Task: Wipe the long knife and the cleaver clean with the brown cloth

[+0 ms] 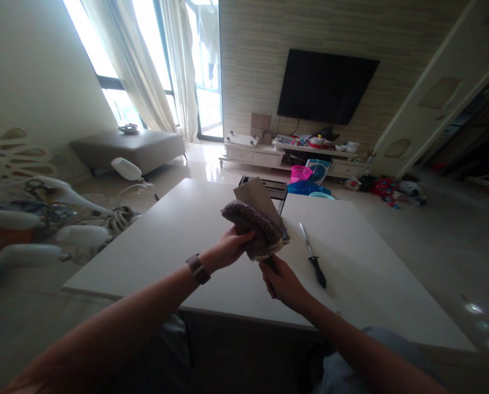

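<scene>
My right hand (283, 283) is closed round the dark handle of a cleaver (257, 196), whose broad blade points up and away from me. A fluffy grey-brown cloth (255, 225) lies against the blade and covers its lower part. Gripping that cloth from the left is my left hand (233, 246), thumb on top, with a watch on the wrist. Both hands are above the white table. To the right of them a sharpening steel (313, 257) with a black handle rests on the tabletop, touched by neither hand.
At the far edge of the white table (158, 262) stands a dark box-like case (279, 189), partly hidden by the blade. Beyond are a pink basket (300, 174) and a low TV cabinet (252, 156). A lamp-like fixture with white shades (82, 235) is on the left.
</scene>
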`<state>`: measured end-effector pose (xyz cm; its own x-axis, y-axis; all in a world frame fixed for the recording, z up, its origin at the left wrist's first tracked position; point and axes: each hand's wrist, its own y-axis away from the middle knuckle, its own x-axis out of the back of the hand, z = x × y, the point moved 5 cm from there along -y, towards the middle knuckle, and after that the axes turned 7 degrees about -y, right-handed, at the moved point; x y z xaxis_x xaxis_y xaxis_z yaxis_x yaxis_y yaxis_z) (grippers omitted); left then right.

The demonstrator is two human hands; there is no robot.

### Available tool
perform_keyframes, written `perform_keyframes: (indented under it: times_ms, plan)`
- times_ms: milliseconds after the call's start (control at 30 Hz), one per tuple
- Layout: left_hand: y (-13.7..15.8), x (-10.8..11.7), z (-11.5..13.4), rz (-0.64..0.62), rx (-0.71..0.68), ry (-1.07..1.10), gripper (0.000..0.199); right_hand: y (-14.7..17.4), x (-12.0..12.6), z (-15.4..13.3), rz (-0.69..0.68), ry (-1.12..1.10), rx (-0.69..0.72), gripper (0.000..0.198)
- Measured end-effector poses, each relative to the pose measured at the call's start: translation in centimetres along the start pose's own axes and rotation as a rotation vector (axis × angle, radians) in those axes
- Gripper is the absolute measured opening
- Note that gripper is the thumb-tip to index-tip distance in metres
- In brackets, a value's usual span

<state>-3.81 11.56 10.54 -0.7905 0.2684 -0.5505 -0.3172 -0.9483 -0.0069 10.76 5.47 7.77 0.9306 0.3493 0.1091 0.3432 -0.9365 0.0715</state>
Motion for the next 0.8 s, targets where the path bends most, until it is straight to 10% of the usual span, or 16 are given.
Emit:
perform_keyframes:
  times_ms: [500, 800]
  plan:
    - [-2.6, 6.5, 6.4, 0.333, -0.234, -0.024, 0.025, 0.4, 0.6, -1.7, -0.136, 0.170, -0.062, 0.025]
    - [-1.2, 9.2, 8.2, 0.015, -0.036, -0.340, 0.042, 0.8, 5.2, -2.6, -0.307, 0.122, -0.236, 0.032]
